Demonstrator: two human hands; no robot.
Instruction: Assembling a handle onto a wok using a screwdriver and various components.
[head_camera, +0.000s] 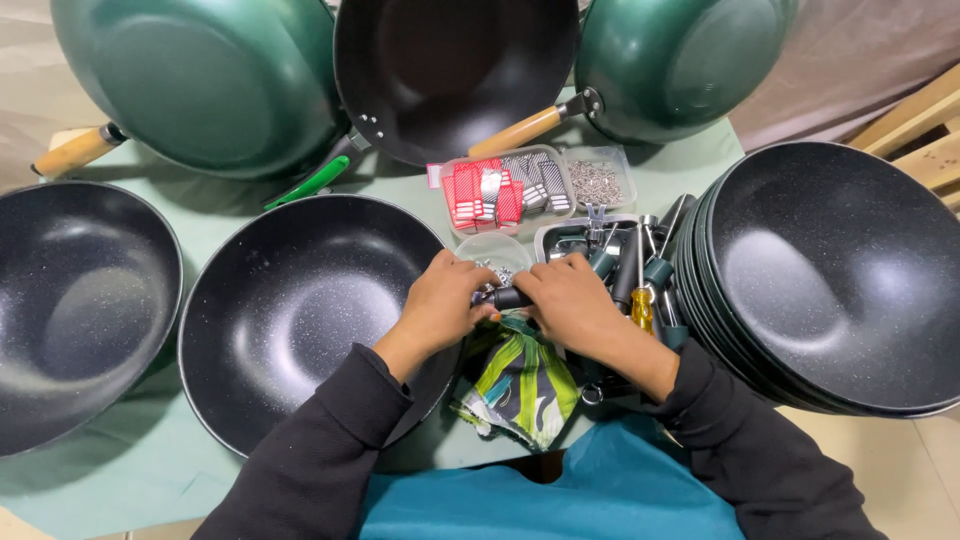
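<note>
Black handle (507, 297) pinched between left hand (440, 305) and right hand (568, 300) grips

1. I see long black sleeves (330, 440) on both arms, cuffs ending at the wrists.
2. Left hand (440, 305) and right hand (572, 300) bare; no gloves.
3. Teal garment (560, 495) over the lap.
</note>
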